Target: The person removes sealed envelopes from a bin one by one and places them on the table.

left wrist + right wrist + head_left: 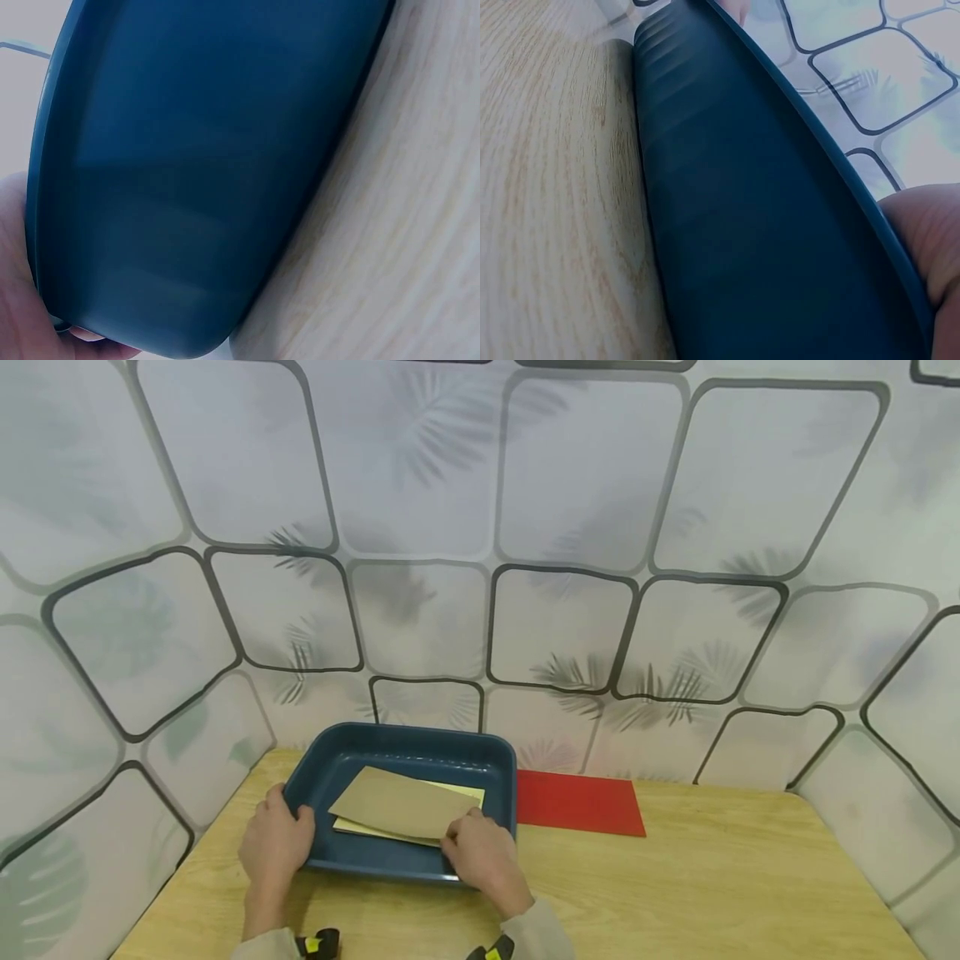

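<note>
A dark blue rectangular tray [375,862] sits on the wooden table, its outer side wall filling much of both wrist views. My left hand [276,835] grips the tray's left rim near the front corner, with the thumb toward the inside. Inside the tray a brown paper piece [397,802] lies over a pale yellow one [375,832]. Reaching over the front right rim, my right hand [482,853] has curled fingers at the brown paper's right end and seems to pinch it. The fingertips are partly hidden. In the right wrist view, part of the right hand [930,232] shows beyond the rim.
A flat red sheet [577,803] lies on the table just right of the tray. The wooden table [720,885] extends to the right. A patterned wall covering [420,618] rises behind the table and along both sides.
</note>
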`<state>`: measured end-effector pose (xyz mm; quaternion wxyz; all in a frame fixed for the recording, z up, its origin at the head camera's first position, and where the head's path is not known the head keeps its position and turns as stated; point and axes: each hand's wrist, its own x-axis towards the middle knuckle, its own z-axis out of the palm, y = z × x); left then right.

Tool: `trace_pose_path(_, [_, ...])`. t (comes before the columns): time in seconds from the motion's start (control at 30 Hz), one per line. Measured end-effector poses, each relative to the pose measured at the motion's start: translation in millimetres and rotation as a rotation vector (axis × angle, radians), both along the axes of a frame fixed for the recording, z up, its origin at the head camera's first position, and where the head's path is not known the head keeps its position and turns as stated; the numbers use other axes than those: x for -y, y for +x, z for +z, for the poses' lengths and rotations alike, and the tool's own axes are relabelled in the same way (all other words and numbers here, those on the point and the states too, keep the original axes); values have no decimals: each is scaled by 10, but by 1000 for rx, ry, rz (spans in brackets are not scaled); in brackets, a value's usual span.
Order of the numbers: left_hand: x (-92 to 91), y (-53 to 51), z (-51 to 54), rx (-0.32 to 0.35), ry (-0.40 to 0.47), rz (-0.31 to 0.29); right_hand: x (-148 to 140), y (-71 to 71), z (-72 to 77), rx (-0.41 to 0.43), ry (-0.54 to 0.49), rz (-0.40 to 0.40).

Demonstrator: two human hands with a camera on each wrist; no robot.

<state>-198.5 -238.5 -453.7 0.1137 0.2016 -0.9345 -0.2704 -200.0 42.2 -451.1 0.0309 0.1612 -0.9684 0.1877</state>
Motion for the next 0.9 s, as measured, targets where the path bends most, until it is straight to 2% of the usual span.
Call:
trace_pose_path(0.2, [-2, 8, -3, -9, -6, 2, -3, 26, 16, -49, -17, 0])
trace_pose_path(0.4, [-1, 16, 0, -28, -6, 0, 3, 34, -8, -84, -65, -40])
trace_pose_path(0.9, [-7, 25, 20, -32, 3, -6, 7, 26, -11, -88, -236, -121])
